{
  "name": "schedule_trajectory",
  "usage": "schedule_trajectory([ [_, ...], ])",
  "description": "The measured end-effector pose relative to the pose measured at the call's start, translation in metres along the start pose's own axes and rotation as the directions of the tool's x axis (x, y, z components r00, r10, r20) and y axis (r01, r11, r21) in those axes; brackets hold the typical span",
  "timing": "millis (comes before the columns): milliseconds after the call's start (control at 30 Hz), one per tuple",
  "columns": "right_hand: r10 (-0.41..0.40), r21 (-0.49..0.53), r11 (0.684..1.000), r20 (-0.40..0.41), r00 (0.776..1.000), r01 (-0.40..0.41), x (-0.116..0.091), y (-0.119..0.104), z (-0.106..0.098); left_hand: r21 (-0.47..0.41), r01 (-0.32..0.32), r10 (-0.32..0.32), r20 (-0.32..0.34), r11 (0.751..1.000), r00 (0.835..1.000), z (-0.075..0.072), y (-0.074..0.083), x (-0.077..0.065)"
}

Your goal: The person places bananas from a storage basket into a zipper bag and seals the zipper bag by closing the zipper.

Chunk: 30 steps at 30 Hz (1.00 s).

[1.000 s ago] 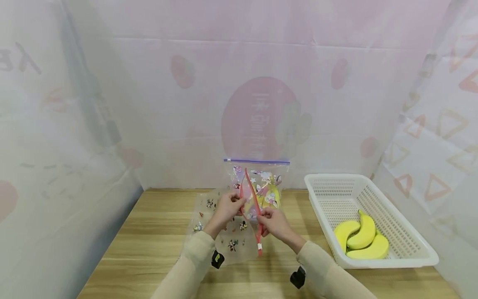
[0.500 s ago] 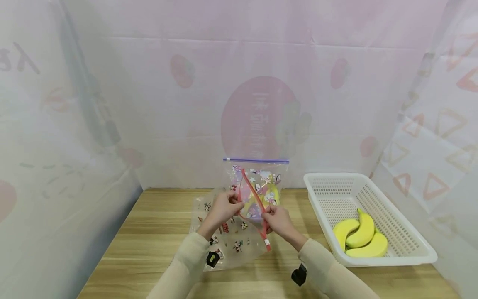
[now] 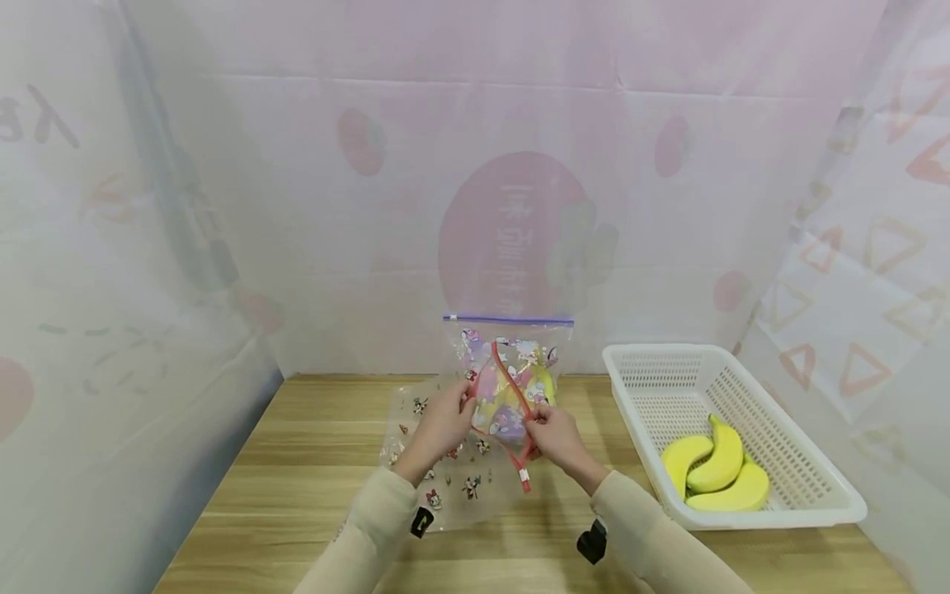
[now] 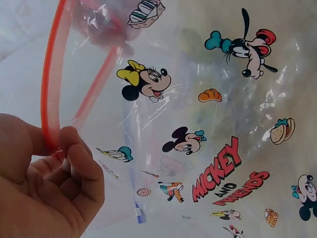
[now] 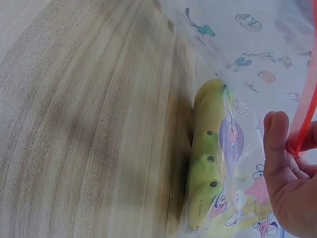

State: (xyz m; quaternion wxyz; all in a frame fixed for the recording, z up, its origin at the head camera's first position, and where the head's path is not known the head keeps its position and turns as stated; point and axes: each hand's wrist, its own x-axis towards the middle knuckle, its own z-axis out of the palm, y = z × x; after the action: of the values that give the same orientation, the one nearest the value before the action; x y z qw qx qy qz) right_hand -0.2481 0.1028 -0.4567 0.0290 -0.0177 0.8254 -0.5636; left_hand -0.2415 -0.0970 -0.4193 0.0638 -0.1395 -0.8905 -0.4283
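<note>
A clear zip bag point(image 4: 198, 124) printed with cartoon characters is spread between both hands, its red zip edges parted into a gap. My left hand point(image 3: 449, 419) pinches one red edge point(image 4: 48, 74) between thumb and fingers. On the opposite red edge point(image 3: 510, 375), my right hand point(image 3: 555, 437) has its own pinch, seen closely in the right wrist view. The white slider point(image 3: 524, 475) sits at the edge's near end. Behind the hands stands a second zip bag point(image 3: 545, 334) with a purple zip; yellow bananas point(image 5: 210, 158) show through its film.
A white perforated basket point(image 3: 787, 437) stands at the right of the wooden table point(image 3: 297, 462), with 3 bananas point(image 3: 716, 462) in its near end. A printed curtain point(image 3: 334, 206) encloses the back and sides.
The red-edged bag shifts and tilts slightly between the hands. Its slider end swings right, then a little back left. Both hands keep their pinch; the basket and purple-zip bag stay put.
</note>
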Motion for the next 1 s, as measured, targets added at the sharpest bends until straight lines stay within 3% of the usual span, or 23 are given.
schedule_trajectory([
  [133, -0.011, -0.010, 1.000, -0.018, 1.000, 0.011, 0.001, 0.003, 0.001, 0.026, -0.019, 0.019, 0.003, 0.999, 1.000, 0.001, 0.001, -0.003],
  [300, -0.023, -0.019, 1.000, -0.047, 0.999, 0.022, 0.004, 0.007, 0.001, -0.026, 0.012, -0.012, 0.010, 1.000, 1.000, -0.003, 0.002, -0.004],
  [600, -0.024, -0.014, 1.000, -0.062, 0.998, 0.023, 0.005, 0.009, -0.003, -0.121, 0.047, -0.057, -0.075, 0.992, 0.996, -0.017, -0.009, -0.007],
  [833, -0.016, -0.069, 0.998, -0.072, 0.997, 0.011, 0.008, 0.015, -0.007, -0.114, 0.068, -0.080, -0.107, 0.991, 0.991, -0.027, -0.009, -0.012],
  [1000, 0.008, -0.056, 0.998, -0.076, 0.997, -0.012, 0.011, 0.018, -0.008, -0.098, 0.083, -0.095, -0.124, 0.992, 0.988, -0.032, -0.006, -0.013],
])
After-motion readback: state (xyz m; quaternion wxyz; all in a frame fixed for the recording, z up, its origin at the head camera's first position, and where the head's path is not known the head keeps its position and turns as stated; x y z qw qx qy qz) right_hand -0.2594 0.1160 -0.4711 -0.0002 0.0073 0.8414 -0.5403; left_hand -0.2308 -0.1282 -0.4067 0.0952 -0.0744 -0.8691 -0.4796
